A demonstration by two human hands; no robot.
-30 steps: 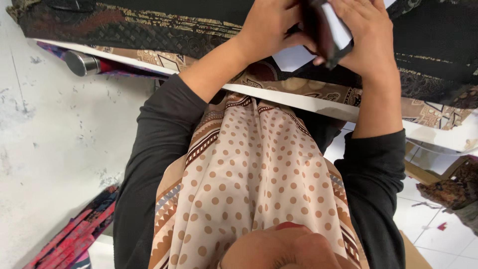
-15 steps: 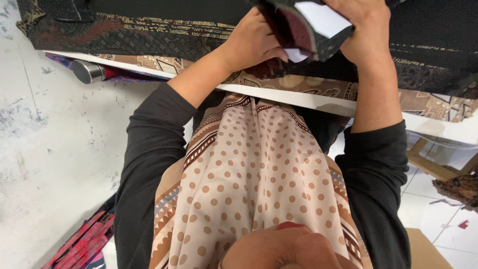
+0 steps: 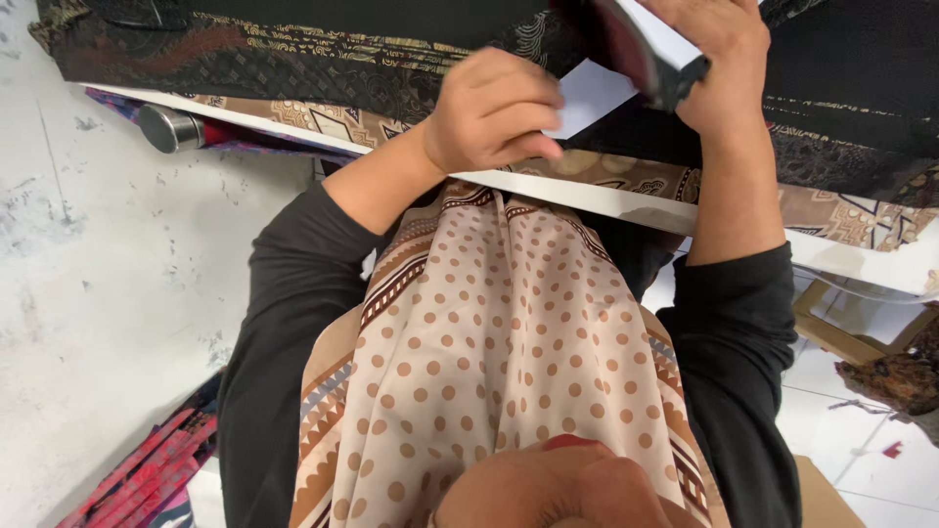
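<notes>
My right hand (image 3: 719, 59) is closed around a dark folded cloth (image 3: 626, 44) that is wrapped over a white card, held above the table at the top of the view. My left hand (image 3: 494, 112) is curled just left of it, with its fingertips pinching the edge of a white sheet (image 3: 597, 98) that sticks out below the bundle. Both forearms reach up from black sleeves. A beige dotted scarf (image 3: 499, 362) hangs down my front and fills the middle of the view.
Dark patterned cloths (image 3: 293, 68) cover the white table, whose edge (image 3: 606, 200) runs across. A metal cylinder (image 3: 166, 127) lies at the left. Red striped fabric (image 3: 137, 479) lies on the floor at lower left, and a brown cloth (image 3: 900, 376) and a cardboard box (image 3: 822, 494) at the right.
My left hand has come off the dark bundle and dropped lower left, curling onto the white sheet. My right hand has kept the bundle and tilted it.
</notes>
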